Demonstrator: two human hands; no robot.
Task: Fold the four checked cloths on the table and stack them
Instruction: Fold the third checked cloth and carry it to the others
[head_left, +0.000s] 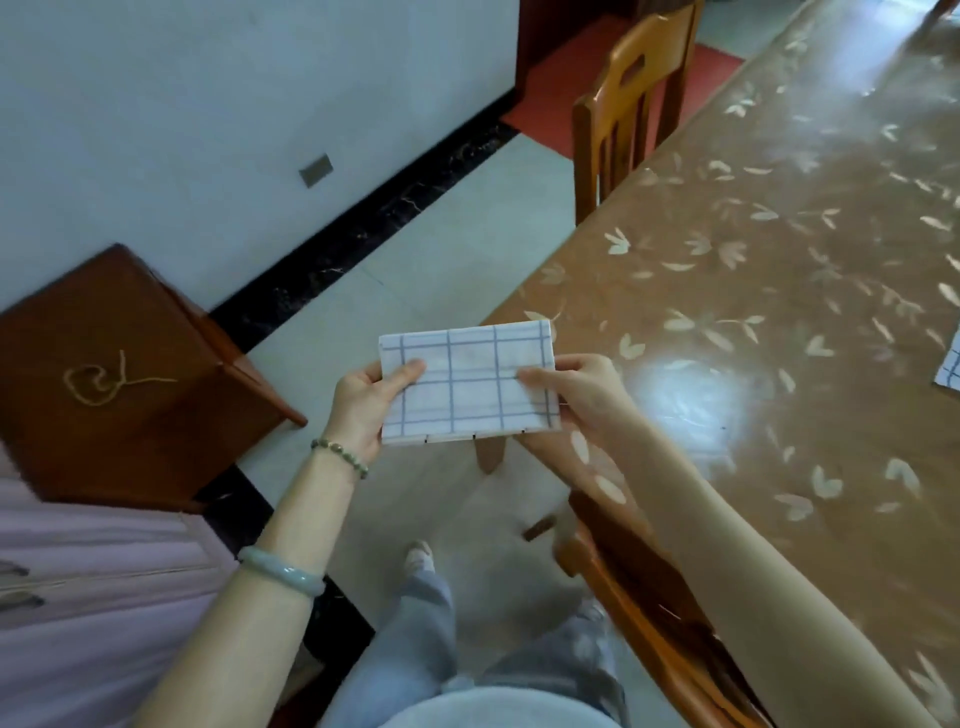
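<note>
Cloth: a folded checked cloth (470, 382) held in the air, beside the table's (779, 312) near corner.
Left hand (363, 402): thumb pinching its left edge.
Right hand (576, 395): thumb pinching its right edge.
Table's right edge: a second checked cloth (950, 364).

Soft, even daylight here, and a white glare patch blooms on the glossy brown leaf-patterned tabletop (691, 395), brighter streaks washing its far end. Wide-angle stretch pulls the edges, and the lower-left corner smears soft.

**Parts Lost to Edge and Cloth**

A second checked cloth (950, 364) on the table (779, 312) was cut off by the right edge. The folded cloth (470, 382) hid the fingers of the left hand (363, 410) and right hand (582, 400) behind it.
</note>
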